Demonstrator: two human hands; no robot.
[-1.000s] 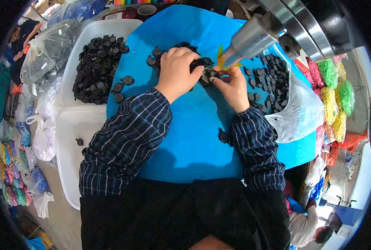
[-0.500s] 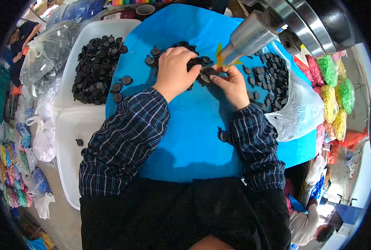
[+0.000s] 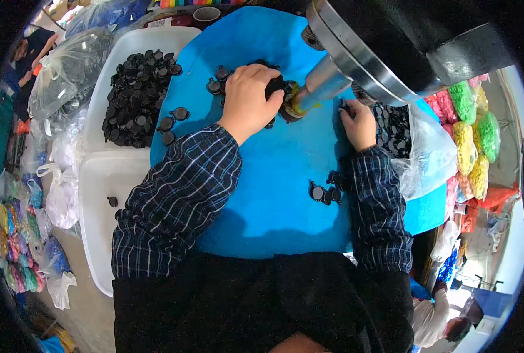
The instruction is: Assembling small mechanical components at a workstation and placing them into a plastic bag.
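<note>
My left hand rests on the blue table sheet, its thumb and fingers closed around a black piece whose shape is partly covered. Beside it, the metal ram of a press is lowered, with yellowish, see-through material around its tip. What lies beneath the tip is hidden. To the right of the ram, my right hand has its fingers pinched at the edge of a pile of small black round caps with tabs. A small dark cap shows at its fingertips.
Left of the sheet stands a white tray heaped with black caps; a second white tray holds one. Loose caps lie by my right sleeve. The press body overhangs the upper right. A clear plastic bag lies at right.
The press ram has come down towards the table beside my left hand. My right hand has moved right, away from it to the pile. More caps now lie by my right sleeve.
</note>
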